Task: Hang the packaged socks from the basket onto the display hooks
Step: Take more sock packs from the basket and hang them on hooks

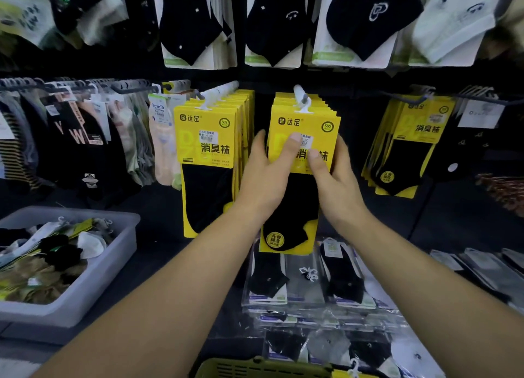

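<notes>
Surrounding stock, lower area
Grey tub (pixel 99 278) of loose socks at lower left; clear flat packs (pixel 306 281) stacked on the shelf.

Display hooks (pixel 300 94) with yellow sock packs (pixel 207 139); below, dark shelf (pixel 170 207) with grey tub (pixel 113 264), clear sock packets (pixel 312 281).

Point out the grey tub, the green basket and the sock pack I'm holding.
grey tub (pixel 99 278): head view, its right wall.
green basket (pixel 255 370): head view, its slotted rim.
sock pack (pixel 300 122): head view, its yellow header card.
</notes>
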